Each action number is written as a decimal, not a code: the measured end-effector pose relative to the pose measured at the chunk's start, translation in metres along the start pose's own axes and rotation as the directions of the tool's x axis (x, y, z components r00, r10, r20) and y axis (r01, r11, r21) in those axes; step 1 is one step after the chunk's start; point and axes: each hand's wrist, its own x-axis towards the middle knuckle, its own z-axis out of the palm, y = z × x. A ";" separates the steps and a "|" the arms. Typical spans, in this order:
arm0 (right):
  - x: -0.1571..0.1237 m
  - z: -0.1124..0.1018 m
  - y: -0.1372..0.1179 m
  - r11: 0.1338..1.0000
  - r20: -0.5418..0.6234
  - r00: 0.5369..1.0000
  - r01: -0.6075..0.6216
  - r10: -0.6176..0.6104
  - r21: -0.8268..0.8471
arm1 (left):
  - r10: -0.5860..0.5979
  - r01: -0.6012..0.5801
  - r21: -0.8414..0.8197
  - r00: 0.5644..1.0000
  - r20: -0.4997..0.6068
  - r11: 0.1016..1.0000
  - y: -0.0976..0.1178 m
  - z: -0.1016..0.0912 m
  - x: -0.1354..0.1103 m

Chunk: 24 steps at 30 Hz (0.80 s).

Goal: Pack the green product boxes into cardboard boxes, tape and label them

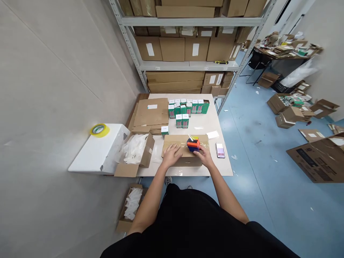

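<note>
- The right hand point(203, 156) is closed round the near end of one orange-and-dark-blue plastic tape dispenser point(192, 145); its fingertips are partly hidden by the tool; the pale and yellow bits behind are too small to make out;
- The left hand point(172, 154) lies palm down with fingers spread, gripping nothing that shows; its palm's underside is hidden against one closed brown cardboard carton point(185, 153);
- That carton lies under both hands on one white rectangular table point(212, 122); the dispenser is over its top, right of the left hand; whether they touch is hard to tell;
- Beyond the hands stands a group of small green-and-white cardboard boxes point(189, 111), overlapping too much for an exact count; two stand at its front; one single green-and-white box point(165, 131) stands just beyond the left hand;
- Left of the left hand are two open brown cartons point(128, 171) of crumpled white plastic film point(134, 148); the lower is partly covered by the left forearm;
- Farther left, one yellow tape roll point(99, 130) rests on one white block point(94, 154);
- Right of the right hand lie one white-and-lilac pad point(220, 150), its print unreadable, and one white sheet point(213, 134);
- Far beyond both hands, one pale metal shelving unit point(177, 66) is cut off above.
</note>
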 end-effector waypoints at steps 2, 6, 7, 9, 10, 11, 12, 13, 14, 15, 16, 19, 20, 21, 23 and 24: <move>-0.001 0.001 0.001 1.000 0.002 1.000 0.007 -0.007 0.012 | -0.034 0.016 -0.141 0.991 -0.126 0.990 0.001 0.002 -0.002; -0.003 0.002 0.003 1.000 0.002 1.000 0.010 -0.010 0.026 | -0.067 -0.038 -0.259 0.920 -0.387 0.965 0.015 -0.003 -0.003; -0.003 0.002 0.004 1.000 0.003 1.000 0.005 -0.005 0.027 | -0.043 -0.068 -0.238 0.902 -0.429 0.969 0.018 -0.006 -0.002; -0.002 0.001 0.005 1.000 0.008 1.000 -0.001 0.001 0.028 | 0.038 -0.126 -0.156 0.880 -0.473 0.980 0.025 -0.013 0.000; -0.002 0.001 0.005 1.000 0.011 1.000 -0.001 0.000 0.028 | 0.085 -0.152 -0.106 0.876 -0.476 0.983 0.027 -0.017 0.002; -0.001 0.001 0.005 1.000 0.015 1.000 0.001 -0.001 0.027 | 0.130 -0.176 -0.056 0.874 -0.469 0.983 0.028 -0.021 0.003; -0.001 0.001 0.005 1.000 0.018 1.000 0.003 -0.003 0.026 | 0.170 -0.197 -0.011 0.873 -0.457 0.980 0.030 -0.024 0.004; -0.001 0.001 0.005 1.000 0.019 1.000 0.005 -0.005 0.026 | 0.202 -0.212 0.027 0.873 -0.443 0.977 0.031 -0.028 0.004; -0.001 0.002 0.005 1.000 0.019 1.000 0.007 -0.008 0.026 | 0.223 -0.221 0.055 0.874 -0.432 0.974 0.032 -0.031 0.005; -0.001 0.003 0.006 1.000 0.016 1.000 0.012 -0.012 0.026 | 0.237 -0.227 0.075 0.874 -0.425 0.971 0.032 -0.033 0.004; -0.002 0.003 0.006 1.000 0.013 1.000 0.019 -0.019 0.025 | 0.245 -0.229 0.087 0.873 -0.422 0.969 0.033 -0.036 0.003; -0.002 0.003 0.007 0.999 0.031 0.998 0.046 -0.047 0.014 | 0.269 -0.250 0.103 0.860 -0.434 0.963 0.037 -0.047 -0.002; -0.002 0.002 0.008 0.999 0.047 0.998 0.050 -0.050 0.007 | 0.282 -0.262 0.106 0.851 -0.444 0.959 0.038 -0.052 -0.004; -0.001 0.000 0.008 0.999 0.069 0.997 0.046 -0.046 0.000 | 0.294 -0.274 0.111 0.839 -0.457 0.955 0.039 -0.058 -0.007; 0.004 -0.005 0.008 1.000 0.116 0.993 0.029 -0.027 -0.011 | 0.310 -0.289 0.121 0.816 -0.489 0.950 0.040 -0.072 -0.012; 0.007 -0.008 0.007 1.000 0.142 0.990 0.023 -0.021 -0.012 | 0.316 -0.294 0.124 0.809 -0.495 0.948 0.041 -0.080 -0.014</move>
